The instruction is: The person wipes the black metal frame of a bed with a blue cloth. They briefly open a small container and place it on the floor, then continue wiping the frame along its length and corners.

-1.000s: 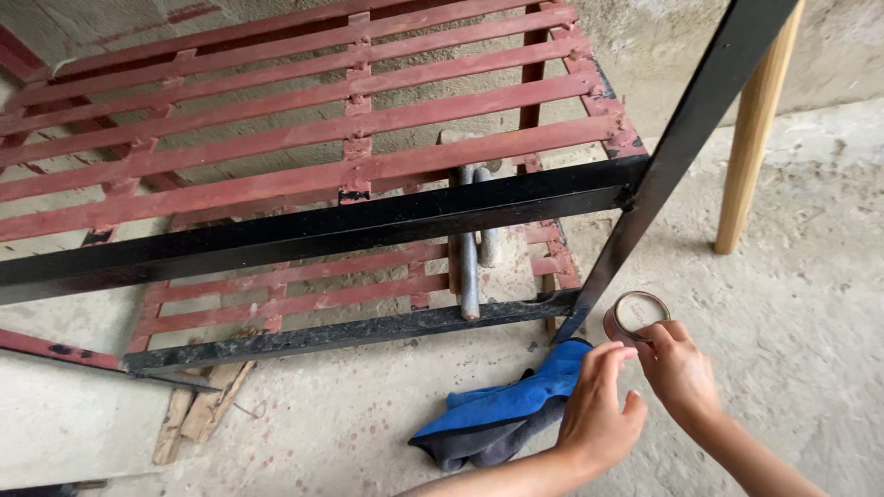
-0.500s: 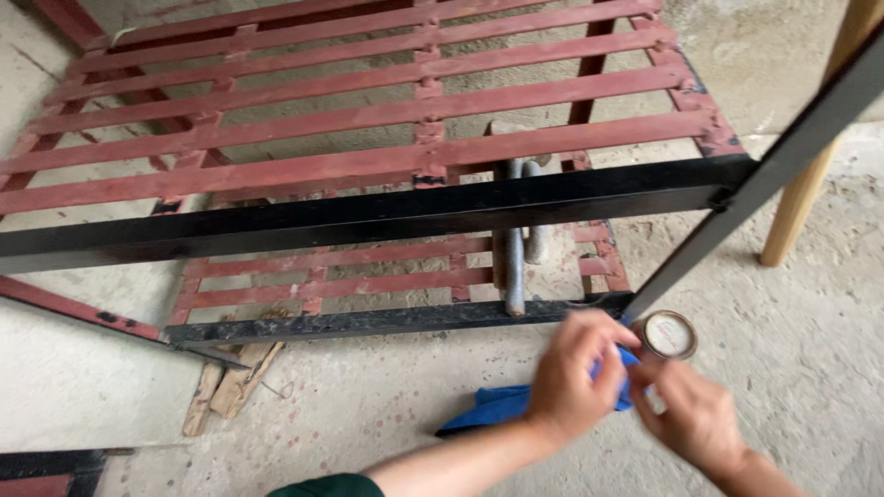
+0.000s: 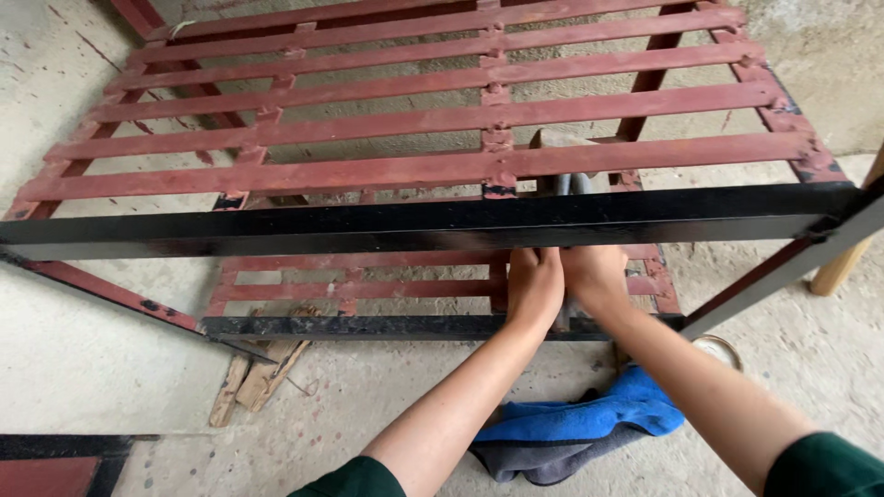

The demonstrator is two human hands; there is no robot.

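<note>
Both hands reach forward under the long black-painted metal bar (image 3: 414, 221) that crosses the scene from left to right. The left hand (image 3: 534, 287) and the right hand (image 3: 594, 276) sit side by side, touching, their fingers hidden behind the bar, so I cannot tell whether they are open or closed. They are at the grey metal rods (image 3: 571, 184), whose tops show just beyond the bar, lying among the red-painted metal slats of the frame (image 3: 414, 120). A lower black bar (image 3: 368, 326) runs under the wrists. Near the person, on the concrete floor (image 3: 92, 368), lies a blue and grey cloth (image 3: 575, 433), partly under the right forearm. A small round tin (image 3: 718, 348) stands just right of that forearm. Wood scraps (image 3: 253, 377) lie to the left.
</note>
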